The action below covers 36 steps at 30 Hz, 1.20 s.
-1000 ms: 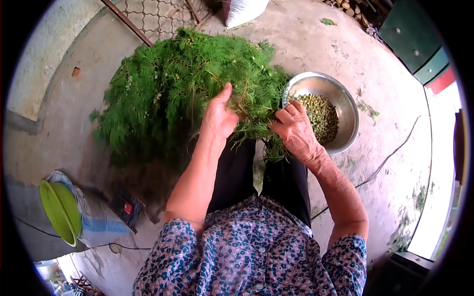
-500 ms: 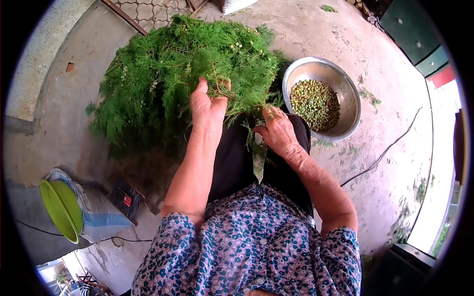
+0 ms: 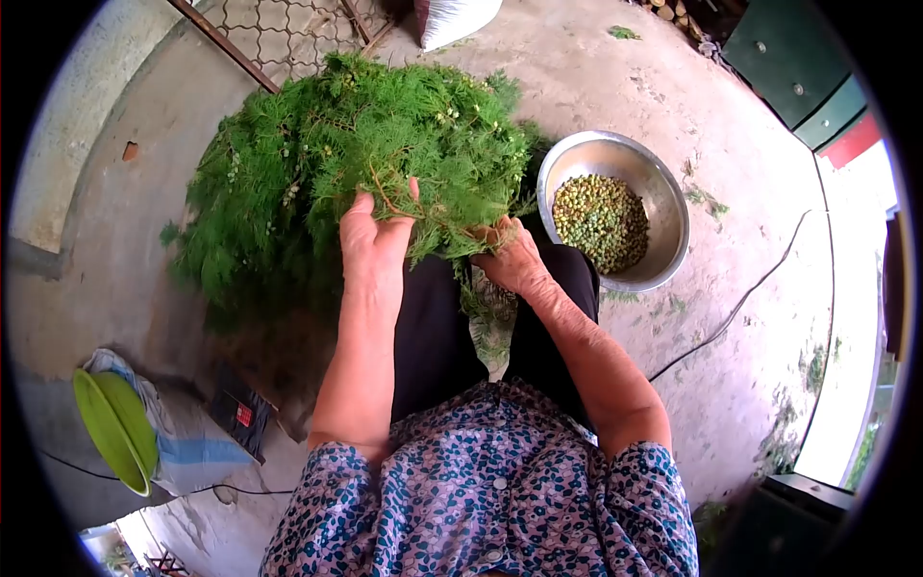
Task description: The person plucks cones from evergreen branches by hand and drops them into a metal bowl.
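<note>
A big heap of feathery evergreen branches [image 3: 288,173], dotted with small pale cones, spreads before my knees. My left hand [image 3: 373,238] is closed around the brown stem of an evergreen branch [image 3: 423,188], palm up, with some fingers hidden beneath the foliage. At the right end of that branch, my right hand [image 3: 516,258] has its fingers bent together on the green tips; exactly what they pinch is hidden. Beside the heap, close to my right hand, stands a steel bowl [image 3: 665,236] holding many small green and brown cones [image 3: 601,221].
A lime-green basin [image 3: 115,431] leans on a grey-and-blue sack [image 3: 197,438] at lower left. A black cable [image 3: 740,306] crosses the concrete floor on the right. Green cabinets [image 3: 784,62] stand at upper right, and a white sack [image 3: 460,21] sits at the top.
The whole view has shifted a little. Both hands remain at the branch; its brown stem now shows more clearly above my left hand, and my right fingers have curled in further.
</note>
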Available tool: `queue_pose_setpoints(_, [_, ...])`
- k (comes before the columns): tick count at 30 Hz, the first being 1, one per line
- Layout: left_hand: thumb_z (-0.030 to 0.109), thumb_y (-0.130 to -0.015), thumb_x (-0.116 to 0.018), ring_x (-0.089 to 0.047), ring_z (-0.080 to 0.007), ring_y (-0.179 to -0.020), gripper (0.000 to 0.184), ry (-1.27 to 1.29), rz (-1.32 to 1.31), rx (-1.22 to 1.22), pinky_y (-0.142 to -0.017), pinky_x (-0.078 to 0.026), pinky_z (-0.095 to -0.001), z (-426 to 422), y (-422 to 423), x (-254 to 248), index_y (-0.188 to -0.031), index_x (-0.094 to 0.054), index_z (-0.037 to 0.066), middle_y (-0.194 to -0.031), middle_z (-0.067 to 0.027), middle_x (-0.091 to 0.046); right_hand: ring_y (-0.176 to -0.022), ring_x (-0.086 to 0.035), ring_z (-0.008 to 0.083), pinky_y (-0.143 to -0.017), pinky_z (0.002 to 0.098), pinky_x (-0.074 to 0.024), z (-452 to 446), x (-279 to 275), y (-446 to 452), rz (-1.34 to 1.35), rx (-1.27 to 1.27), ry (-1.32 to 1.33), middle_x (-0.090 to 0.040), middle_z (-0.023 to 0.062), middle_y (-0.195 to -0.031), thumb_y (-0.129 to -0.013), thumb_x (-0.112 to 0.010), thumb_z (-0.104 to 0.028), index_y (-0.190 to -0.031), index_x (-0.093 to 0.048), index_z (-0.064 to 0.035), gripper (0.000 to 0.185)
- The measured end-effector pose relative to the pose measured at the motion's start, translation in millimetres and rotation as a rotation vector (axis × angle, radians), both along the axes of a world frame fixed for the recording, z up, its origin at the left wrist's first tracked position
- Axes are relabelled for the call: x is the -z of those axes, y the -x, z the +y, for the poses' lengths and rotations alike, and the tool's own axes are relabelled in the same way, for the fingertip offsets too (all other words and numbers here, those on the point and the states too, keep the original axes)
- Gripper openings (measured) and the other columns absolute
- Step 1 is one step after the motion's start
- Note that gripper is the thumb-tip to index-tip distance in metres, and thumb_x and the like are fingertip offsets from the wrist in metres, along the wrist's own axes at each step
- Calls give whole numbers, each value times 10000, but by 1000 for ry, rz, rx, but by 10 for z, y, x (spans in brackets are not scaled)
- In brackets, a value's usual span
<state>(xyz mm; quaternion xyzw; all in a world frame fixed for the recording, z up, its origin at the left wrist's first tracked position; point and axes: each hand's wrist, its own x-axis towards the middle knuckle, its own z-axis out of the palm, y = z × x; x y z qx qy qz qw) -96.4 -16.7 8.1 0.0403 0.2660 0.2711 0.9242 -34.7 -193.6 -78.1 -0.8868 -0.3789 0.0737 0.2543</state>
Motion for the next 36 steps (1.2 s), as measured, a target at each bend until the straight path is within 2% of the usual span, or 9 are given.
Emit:
queue_pose_setpoints(7, [133, -924, -410, -544, -223, -836, 193, -77, 65, -92, -730, -491, -397, 270, 73, -124, -1041, -509, 15, -954, -100, -553, -850, -582, 342, -787, 379, -451, -84, -668, -73, 249, -328, -133, -576, 225, -922, -737, -637, -375, -1047, -536, 25, 517])
queue_pose_setpoints(10, [155, -925, -421, -525, -221, -842, 192, -95, 98, -160, -688, -497, -379, 341, 102, -79, -1044, -505, 30, -990, -89, -547, -1000, -515, 191, -876, 301, -389, -221, -753, 64, 940, -347, -405, -554, 156, -1074, -808, -515, -536, -1237, -412, 43, 728])
queue_pose_setpoints(15, [156, -936, -397, -502, -197, -831, 211, -114, 147, -140, -693, -492, -367, 364, 183, 42, -1071, -498, 31, -953, -77, -531, -1045, -480, 197, -930, 319, -352, -429, -635, 198, 1410, -478, -763, -538, 114, -1114, -832, -538, -468, -1280, -364, 47, 705])
queue_pose_setpoints(21, [99, -926, -373, -496, -175, -828, 194, -231, 220, -60, -697, -481, -324, 301, 333, 239, -1061, -496, 35, -975, -72, -517, -767, -609, 312, -642, 355, -500, -404, -747, 464, 127, -271, -198, -567, 229, -932, -788, -571, -120, -1218, -398, 12, 482])
queue_pose_setpoints(25, [100, -869, -425, -512, -105, -696, 155, -1578, 796, 201, -620, -420, -230, 249, 544, 252, -944, -555, 57, -780, 7, -544, -632, -590, 329, -523, 394, -477, -428, -755, 559, -106, -188, -119, -587, 165, -756, -795, -575, -215, -1007, -478, 7, 322])
queue_pose_setpoints(29, [249, -890, -455, -572, -207, -842, 263, -909, 462, 195, -752, -480, -341, 271, 275, 165, -1056, -555, 72, -946, -77, -601, -601, -562, 363, -523, 440, -445, -528, -1008, 494, 62, -73, -163, -541, 164, -606, -788, -606, -268, -783, -471, -18, 284])
queue_pose_setpoints(30, [301, -888, -468, -546, -228, -952, 321, -524, -26, 364, -816, -452, -381, 439, 253, 272, -1093, -540, 65, -1032, -87, -580, -597, -551, 380, -523, 446, -438, -569, -1067, 453, 74, -6, -242, -527, 174, -588, -787, -608, -261, -770, -459, -13, 289])
queue_pose_setpoints(33, [416, -857, -508, -468, -252, -1050, 445, -565, -429, 707, -917, -367, -414, 450, -45, 304, -1171, -495, 102, -1134, -100, -532, -629, -530, 417, -537, 463, -427, -814, -1234, 240, 64, 106, -449, -516, 208, -598, -782, -614, -241, -753, -449, 2, 295])
queue_pose_setpoints(36, [393, -844, -555, -501, -184, -998, 498, -755, -109, 624, -855, -399, -357, -272, -106, -177, -1203, -468, 59, -1088, -85, -554, -689, -541, 418, -580, 463, -431, -1082, -1309, 123, 77, 258, -484, -526, 239, -642, -781, -612, -236, -733, -493, 26, 292])
